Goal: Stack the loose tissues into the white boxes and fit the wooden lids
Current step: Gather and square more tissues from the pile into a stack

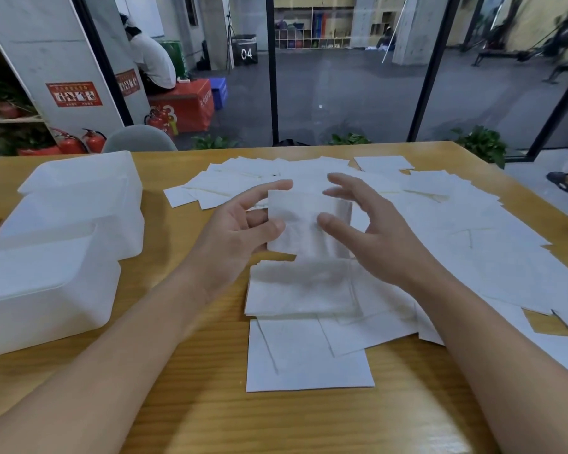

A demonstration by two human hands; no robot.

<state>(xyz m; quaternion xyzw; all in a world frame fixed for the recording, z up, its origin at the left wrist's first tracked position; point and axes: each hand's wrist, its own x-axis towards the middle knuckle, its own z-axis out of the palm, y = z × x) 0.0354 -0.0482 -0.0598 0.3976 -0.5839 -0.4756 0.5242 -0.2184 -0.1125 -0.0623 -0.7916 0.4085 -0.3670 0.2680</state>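
Wooden table [191, 417]: flat white square tissues [473, 231], scattered.

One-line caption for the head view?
Left hand holds a tissue stack, right hand open beside it.

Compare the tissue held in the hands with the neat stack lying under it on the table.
The held tissue is lifted off the table, gripped by the left hand, with the right hand open beside it; the neat stack lies flat on the wooden table. The held tissue looks thin; the stack is several layers thick. Both are white and roughly square.
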